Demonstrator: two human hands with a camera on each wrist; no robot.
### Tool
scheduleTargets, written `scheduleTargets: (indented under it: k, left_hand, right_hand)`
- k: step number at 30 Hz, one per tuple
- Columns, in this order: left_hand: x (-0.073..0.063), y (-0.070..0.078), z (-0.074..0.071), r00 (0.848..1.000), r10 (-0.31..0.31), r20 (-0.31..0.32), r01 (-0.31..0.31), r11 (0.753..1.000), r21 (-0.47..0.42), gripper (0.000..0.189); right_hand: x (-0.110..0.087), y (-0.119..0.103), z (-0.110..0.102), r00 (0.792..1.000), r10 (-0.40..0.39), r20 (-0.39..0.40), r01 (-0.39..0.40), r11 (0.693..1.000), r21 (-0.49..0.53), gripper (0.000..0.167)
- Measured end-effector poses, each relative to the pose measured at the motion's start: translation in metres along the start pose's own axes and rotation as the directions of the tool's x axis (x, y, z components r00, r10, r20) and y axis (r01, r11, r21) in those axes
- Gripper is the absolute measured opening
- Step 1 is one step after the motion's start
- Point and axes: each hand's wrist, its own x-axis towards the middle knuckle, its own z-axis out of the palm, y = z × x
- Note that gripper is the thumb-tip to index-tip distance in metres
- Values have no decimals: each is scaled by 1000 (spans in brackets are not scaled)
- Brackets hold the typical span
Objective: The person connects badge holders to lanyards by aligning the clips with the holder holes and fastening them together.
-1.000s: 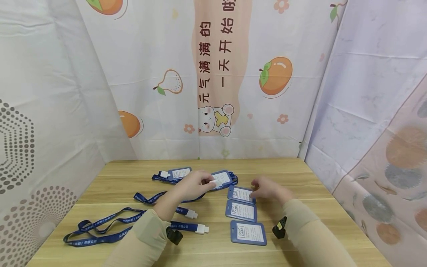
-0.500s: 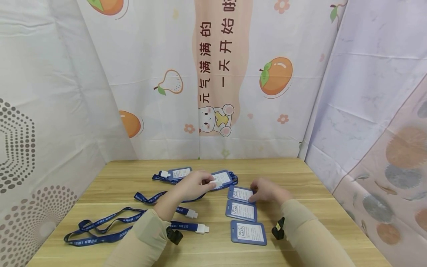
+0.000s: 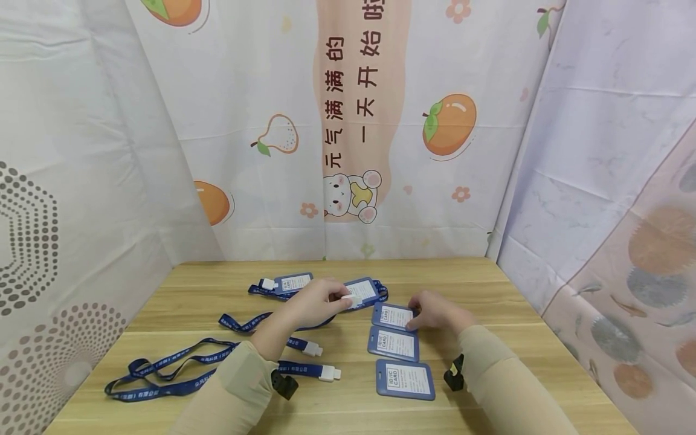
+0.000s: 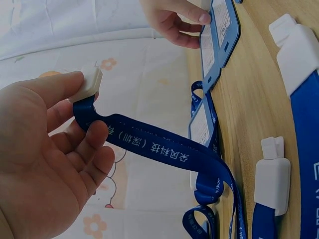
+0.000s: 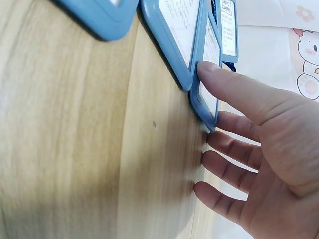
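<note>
My left hand (image 3: 318,303) pinches the white plastic clip (image 4: 89,83) of a blue lanyard (image 4: 149,142) between thumb and index finger. The strap hangs from the clip and curves down to the table, and the other fingers are loosely bent. At the farthest of three blue ID card holders in a column, my right hand (image 3: 435,311) grips the right end of the holder (image 5: 209,97). Its thumb lies on the near edge, the index finger at the far corner, and the remaining fingertips touch the tabletop. The middle holder (image 3: 393,343) and nearest holder (image 3: 405,379) lie flat.
Two card holders with lanyards, one at back left (image 3: 293,282) and one at back centre (image 3: 368,289), lie beyond my hands. Two more blue lanyards (image 3: 163,362) spread over the left of the wooden table (image 3: 348,417). Printed curtains (image 3: 244,181) enclose the back and sides.
The right hand's thumb has shifted slightly toward me along the farthest card holder's edge. My left hand keeps its pinch on the clip and has stayed in place.
</note>
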Motion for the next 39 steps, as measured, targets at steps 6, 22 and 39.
scheduleTargets:
  k: [6, 22, 39]
  left_hand:
    - [0, 0, 1, 1000, -19, 2, 19, 1000, 13, 17]
    - [-1, -1, 2, 1000, -28, 9, 28, 999, 17, 14]
    - [-1, -3, 2, 1000, -25, 13, 25, 1000, -5, 14]
  right_hand:
    - [-1, 0, 0, 1000, 11, -14, -11, 1000, 23, 47]
    - [-6, 7, 2, 1000, 26, 3, -26, 992, 126, 31]
    - [-12, 15, -6, 1000, 11, -16, -3, 901, 433, 13]
